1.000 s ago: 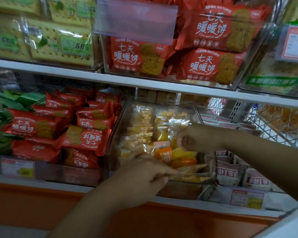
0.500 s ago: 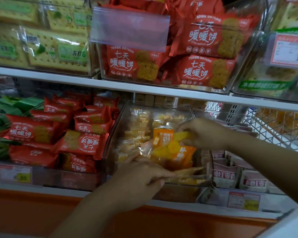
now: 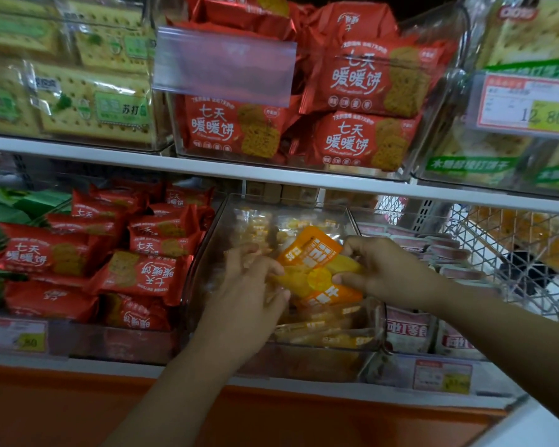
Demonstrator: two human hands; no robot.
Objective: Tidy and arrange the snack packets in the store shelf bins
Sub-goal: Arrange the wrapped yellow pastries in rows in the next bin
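An orange and yellow snack packet (image 3: 313, 262) is held up above the clear middle bin (image 3: 207, 253) on the lower shelf. My right hand (image 3: 388, 269) grips its right side with thumb and curled fingers. My left hand (image 3: 249, 298) pinches its left edge, fingers partly hiding the packet. Under them, several clear yellow snack packets (image 3: 323, 330) lie in the bin, more stacked at its back.
Red biscuit packets (image 3: 142, 272) fill the bin to the left, green packets (image 3: 0, 214) further left. White and pink packets (image 3: 410, 330) sit in the right bin. The upper shelf (image 3: 271, 175) holds red and yellow cracker bins. A price tag (image 3: 523, 104) hangs top right.
My right hand has lifted the orange packet up out of the middle bin. My left hand left the front packets and rose to take the packet's left edge.
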